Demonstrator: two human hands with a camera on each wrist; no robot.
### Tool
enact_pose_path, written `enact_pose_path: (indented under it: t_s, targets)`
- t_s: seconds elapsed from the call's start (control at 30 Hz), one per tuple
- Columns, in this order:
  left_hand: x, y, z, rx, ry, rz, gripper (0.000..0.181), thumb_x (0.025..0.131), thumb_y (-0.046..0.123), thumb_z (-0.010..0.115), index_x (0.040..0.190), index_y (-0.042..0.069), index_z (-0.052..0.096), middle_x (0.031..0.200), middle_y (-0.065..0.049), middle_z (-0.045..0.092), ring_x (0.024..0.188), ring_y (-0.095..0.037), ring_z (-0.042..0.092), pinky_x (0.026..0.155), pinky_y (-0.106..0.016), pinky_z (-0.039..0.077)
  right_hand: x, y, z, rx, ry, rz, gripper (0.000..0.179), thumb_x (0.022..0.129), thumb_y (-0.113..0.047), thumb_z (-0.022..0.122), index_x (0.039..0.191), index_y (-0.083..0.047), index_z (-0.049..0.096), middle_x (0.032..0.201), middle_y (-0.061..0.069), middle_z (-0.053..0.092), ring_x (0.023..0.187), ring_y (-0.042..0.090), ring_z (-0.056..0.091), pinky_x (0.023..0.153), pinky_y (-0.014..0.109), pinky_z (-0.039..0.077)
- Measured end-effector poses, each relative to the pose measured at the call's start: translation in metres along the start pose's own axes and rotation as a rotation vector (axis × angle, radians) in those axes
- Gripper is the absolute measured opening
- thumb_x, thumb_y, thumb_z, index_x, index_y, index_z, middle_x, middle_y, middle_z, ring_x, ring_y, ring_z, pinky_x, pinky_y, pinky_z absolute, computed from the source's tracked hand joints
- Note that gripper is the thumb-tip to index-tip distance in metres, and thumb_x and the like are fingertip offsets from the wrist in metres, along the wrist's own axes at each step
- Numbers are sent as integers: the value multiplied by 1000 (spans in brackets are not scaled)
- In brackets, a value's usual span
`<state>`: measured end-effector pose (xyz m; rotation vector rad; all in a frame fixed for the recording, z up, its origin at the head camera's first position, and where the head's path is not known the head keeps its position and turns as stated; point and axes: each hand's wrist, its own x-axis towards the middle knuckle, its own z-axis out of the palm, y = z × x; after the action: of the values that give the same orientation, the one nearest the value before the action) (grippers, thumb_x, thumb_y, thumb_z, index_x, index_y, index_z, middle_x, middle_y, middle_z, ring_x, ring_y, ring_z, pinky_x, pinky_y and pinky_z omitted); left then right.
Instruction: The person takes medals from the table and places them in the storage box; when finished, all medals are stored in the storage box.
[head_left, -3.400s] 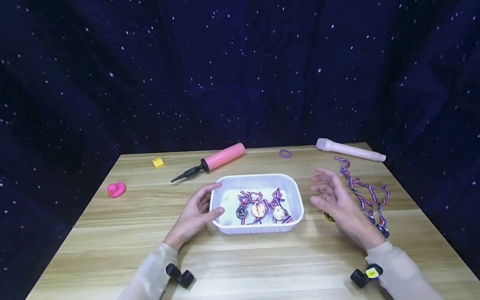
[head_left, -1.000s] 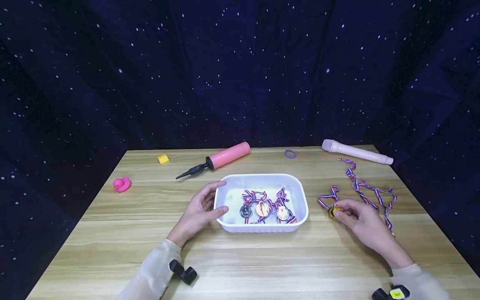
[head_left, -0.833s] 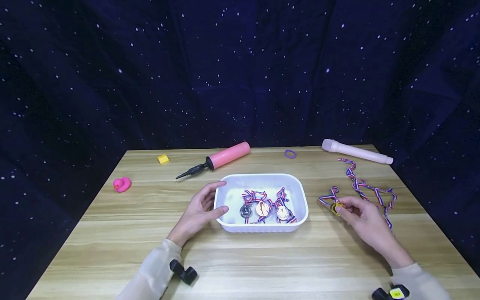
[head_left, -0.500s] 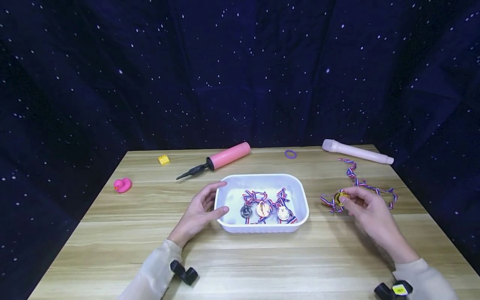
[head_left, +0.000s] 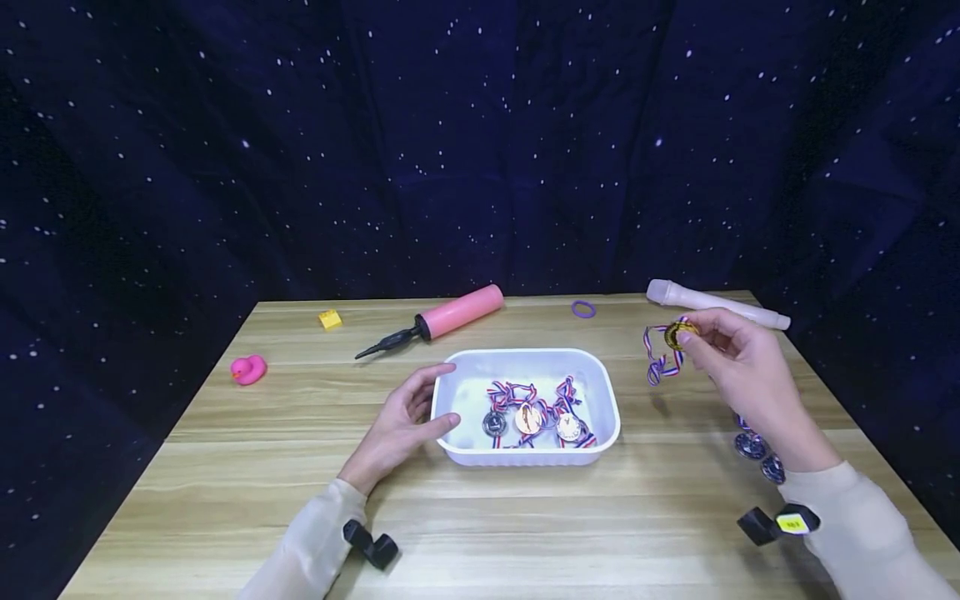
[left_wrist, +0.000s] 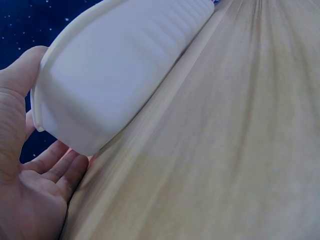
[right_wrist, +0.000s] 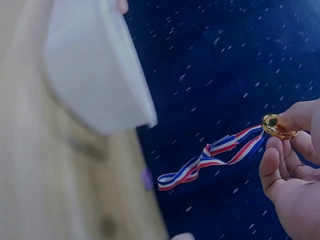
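Note:
My right hand (head_left: 750, 367) pinches a gold medal (head_left: 678, 335) between thumb and fingers, above the right side of the table. Its red, white and blue ribbon (right_wrist: 200, 162) dangles free, with a knot in it. At the left end of a white plastic basin (head_left: 525, 457) is my left hand (head_left: 393, 425), its thumb and index finger holding the rim. Inside the basin lie a dark silver medal (head_left: 494, 423), a bronze-looking medal (head_left: 528, 418) and a pale shiny medal (head_left: 568, 427) with tangled ribbons. Two silver medals (head_left: 750, 446) lie under my right forearm, their ribbons mostly hidden.
A pink hand pump (head_left: 461, 314) with a black nozzle lies behind the basin. Further around are a yellow block (head_left: 330, 319), a pink rubber duck (head_left: 248, 369), a purple ring (head_left: 583, 309) and a pale pink microphone (head_left: 712, 302). A dark starry curtain (head_left: 480, 150) hangs behind the table.
My right hand reached down, took hold of the gold medal and raised it off the table, away from me, ribbon trailing. My left hand has stayed at the basin.

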<state>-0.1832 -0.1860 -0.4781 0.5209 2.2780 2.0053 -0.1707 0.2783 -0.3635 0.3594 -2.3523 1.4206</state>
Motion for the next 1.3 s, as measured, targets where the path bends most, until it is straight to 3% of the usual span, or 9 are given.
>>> enact_pose_path:
  t_s: [0.23, 0.53, 0.93, 1.1, 1.3]
  targets:
    - [0, 1, -1, 3, 2, 1, 74, 94, 7, 87, 160, 19, 57, 166, -15, 53, 153, -38, 52, 133, -53, 34, 26, -39, 11, 65, -18, -83, 20, 110, -9, 71, 127, -1, 75, 100, -4, 71, 81, 11, 63, 65, 18, 54]
    - [0, 2, -1, 3, 2, -1, 74, 94, 7, 87, 160, 19, 57, 167, -16, 52, 154, -38, 51, 134, -53, 33, 43, -67, 52, 197, -113, -124, 17, 110, -6, 70, 125, -1, 77, 103, 3, 73, 82, 13, 65, 70, 19, 57]
    - [-1, 0, 0, 0, -1, 4, 76, 93, 4, 87, 161, 15, 55, 166, -21, 51, 151, -41, 52, 133, -56, 35, 50, -76, 115, 289, -253, -118, 22, 105, 3, 72, 127, 3, 75, 109, 18, 77, 92, 19, 72, 82, 20, 60]
    - [-1, 0, 0, -6, -4, 3, 75, 93, 5, 87, 161, 16, 55, 166, -21, 52, 152, -40, 52, 133, -56, 35, 50, -75, 137, 279, -318, -92, 26, 104, 3, 71, 130, 3, 74, 107, 18, 79, 92, 29, 73, 76, 21, 59]
    - [-1, 4, 0, -2, -5, 0, 75, 94, 7, 88, 161, 18, 56, 167, -19, 52, 153, -39, 51, 134, -54, 34, 45, -71, 159, 267, -394, -49, 28, 104, 2, 73, 131, 1, 74, 101, 15, 78, 85, 24, 73, 74, 25, 63]
